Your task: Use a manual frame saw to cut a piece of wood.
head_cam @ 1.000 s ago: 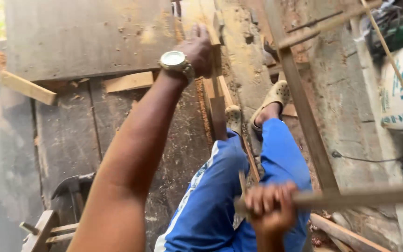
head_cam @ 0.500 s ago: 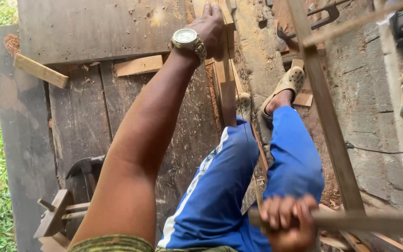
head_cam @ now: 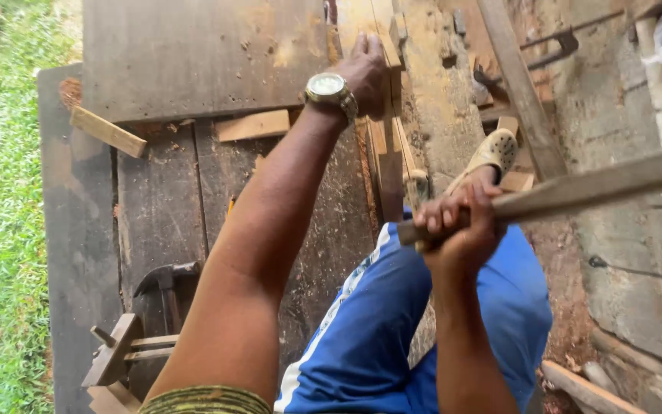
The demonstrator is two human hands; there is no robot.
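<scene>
2 hands divide the work. At 12 o'clock the left hand (head_cam: 362,70), a wristwatch (head_cam: 328,87) on its wrist, presses flat with fingers spread on a narrow wooden strip (head_cam: 387,146) lying along the dark workbench (head_cam: 155,222), apparently pinning it so it cannot shift. At 3 o'clock the right hand (head_cam: 457,222) is clenched around the end of a long wooden stick (head_cam: 599,184), raised clear of the bench. A hammer (head_cam: 164,280) lies at 8 o'clock, well apart.

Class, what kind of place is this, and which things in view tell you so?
Probably an outdoor carpentry spot: a worn plank workbench beside grass, a hammer and offcuts lying on it.
</scene>
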